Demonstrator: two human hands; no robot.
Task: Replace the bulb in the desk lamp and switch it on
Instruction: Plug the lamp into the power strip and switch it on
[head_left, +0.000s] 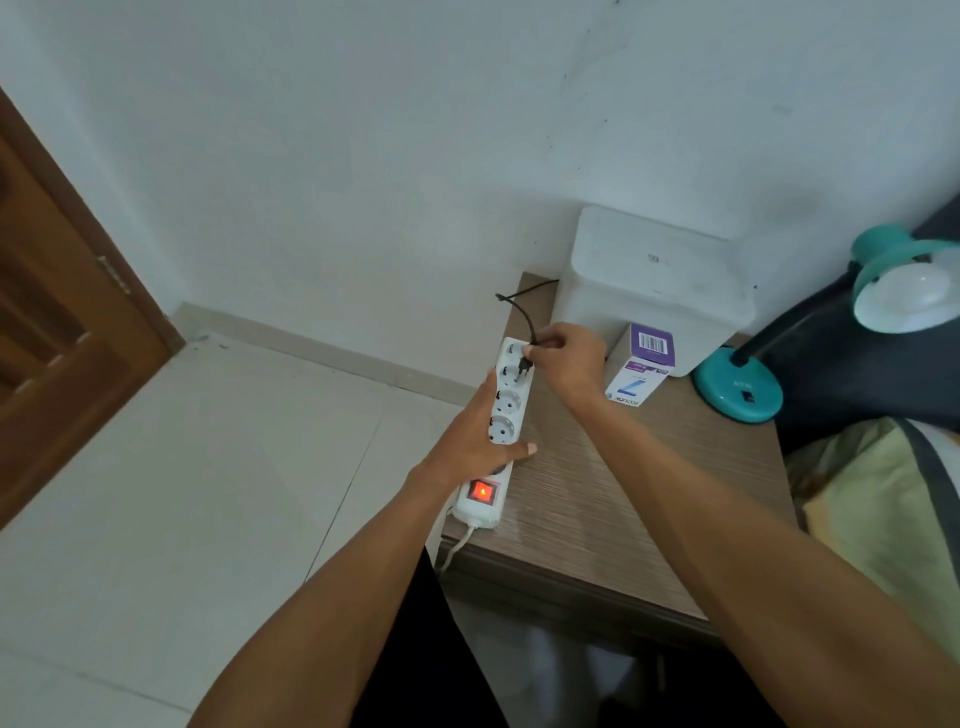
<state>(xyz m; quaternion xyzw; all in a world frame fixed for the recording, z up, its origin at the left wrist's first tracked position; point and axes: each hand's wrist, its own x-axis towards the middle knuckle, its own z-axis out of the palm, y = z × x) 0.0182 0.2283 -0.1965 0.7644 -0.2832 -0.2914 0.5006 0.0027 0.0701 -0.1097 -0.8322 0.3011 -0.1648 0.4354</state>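
Observation:
A teal desk lamp (737, 387) stands at the right of the brown side table (623, 499), with a white bulb (911, 291) in its shade. A white power strip (506, 410) lies along the table's left edge, its red switch (483, 491) lit. My left hand (475, 439) presses down on the strip's middle. My right hand (563, 356) pinches a black plug (524, 366) whose pins point at the strip's second socket from the far end. The plug's black cord (522, 309) loops up behind it.
A purple and white bulb box (644, 371) stands between my right hand and the lamp. A white boxy device (654, 286) sits against the wall. A bed with a yellowish pillow (883, 514) lies to the right, a wooden door (57, 332) to the left.

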